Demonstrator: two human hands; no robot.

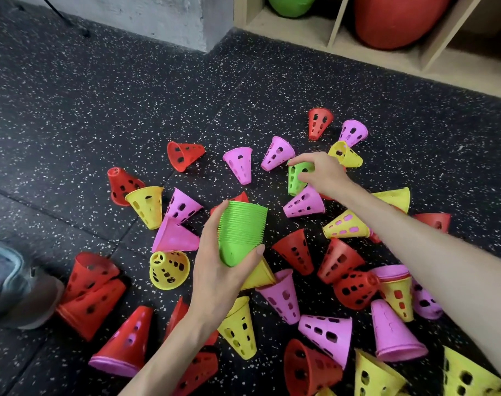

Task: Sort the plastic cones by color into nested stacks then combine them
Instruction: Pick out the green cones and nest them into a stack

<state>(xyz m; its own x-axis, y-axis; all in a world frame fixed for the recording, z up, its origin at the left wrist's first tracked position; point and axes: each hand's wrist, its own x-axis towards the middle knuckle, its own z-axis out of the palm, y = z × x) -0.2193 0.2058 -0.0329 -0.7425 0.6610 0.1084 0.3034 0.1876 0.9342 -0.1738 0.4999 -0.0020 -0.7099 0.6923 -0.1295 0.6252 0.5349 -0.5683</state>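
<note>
The left hand (pixel 223 267) grips a nested green stack (pixel 241 232) from below, thumb on one side and fingers curled round the other, holding it above the floor (pixel 100 110) with the wide rims pointing up and away from the person. The right hand (pixel 320 174) reaches further out and pinches a single green cone (pixel 297 178) at its rim, thumb and fingertips closed on the plastic; the cone's narrow end points down toward the floor, and whether it touches cannot be told. Just beside that cone lie a pink cone (pixel 305 202) on its side and a yellow cone (pixel 345 154), partly hidden behind the hand. Loose red, pink and yellow cones (all perforated, most tipped over) are scattered across the speckled black floor around both hands, thickest toward the near edge. Some are already nested in pairs: two red cones (pixel 92 292) lie together at the left, and a yellow cone with a pink cone inside (pixel 346 225) lies under the right forearm. A grey shoe (pixel 12 281) rests on the floor at the left edge. Along the far edge stands a wooden shelf (pixel 337 27), with a green ball (pixel 290 5) in one compartment and a red ball (pixel 398 20) in the next.
</note>
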